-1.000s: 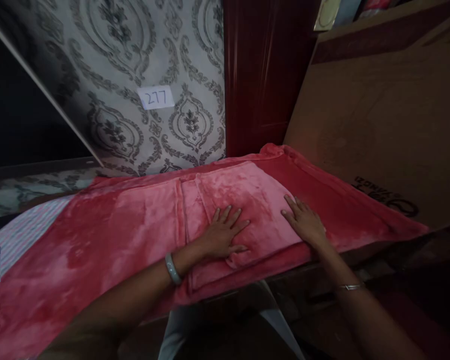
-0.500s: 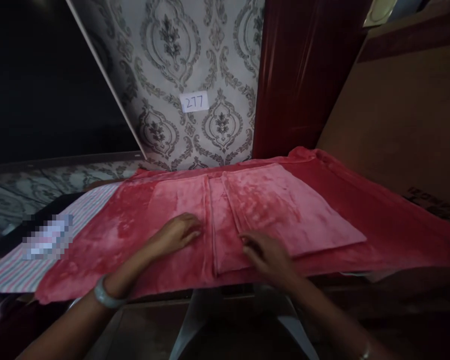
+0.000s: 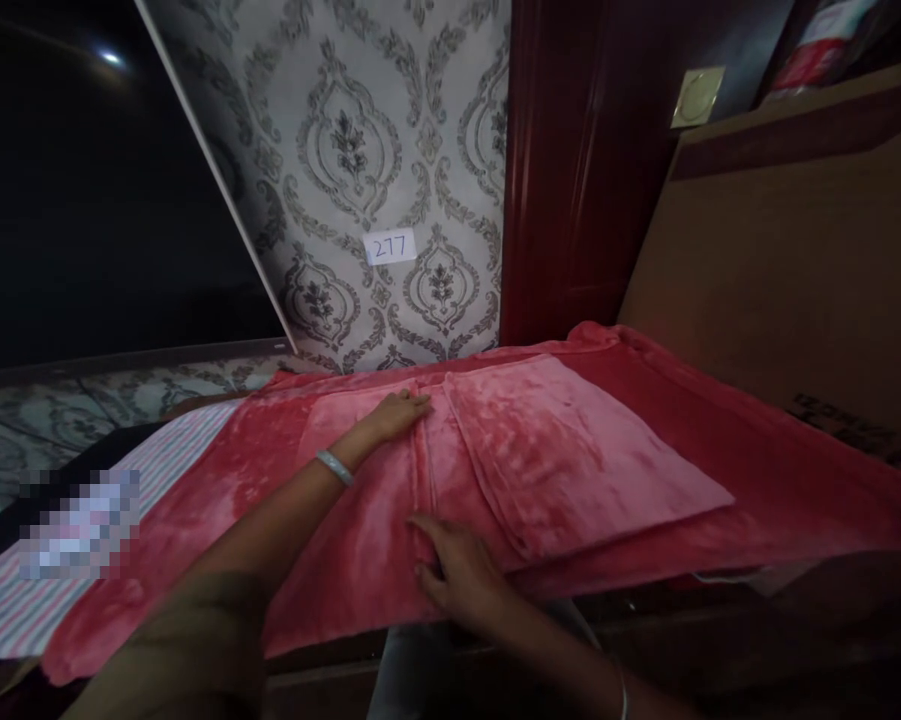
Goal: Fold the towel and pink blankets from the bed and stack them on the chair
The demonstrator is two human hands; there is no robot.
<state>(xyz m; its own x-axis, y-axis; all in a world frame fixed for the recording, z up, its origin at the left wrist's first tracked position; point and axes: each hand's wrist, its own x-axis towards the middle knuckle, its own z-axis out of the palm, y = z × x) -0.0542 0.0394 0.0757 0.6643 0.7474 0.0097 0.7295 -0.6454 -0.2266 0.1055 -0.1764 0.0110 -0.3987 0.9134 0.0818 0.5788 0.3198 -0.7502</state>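
Note:
A red and pink plush blanket (image 3: 570,455) lies partly folded on the work surface, with a raised fold edge running away from me near its middle. My left hand (image 3: 399,412) is at the far end of that edge, fingers bent and closed on the fabric. Close to the near edge, my right hand (image 3: 461,575) has its thumb and index finger curled around the cloth at the near end of the fold. To the right of both hands lies a folded flap of the blanket. The fingertips are partly hidden by the plush.
A dark screen (image 3: 112,190) stands at the back left, and a large cardboard box (image 3: 787,260) rises at the right. Striped cloth (image 3: 172,445) extends from under the blanket on the left. A paper label (image 3: 390,246) is on the patterned wall.
My left hand has moved away from me to the fold's far end. My right hand has shifted left and nearer, from the right flap to the fold's near end. The view has tilted up.

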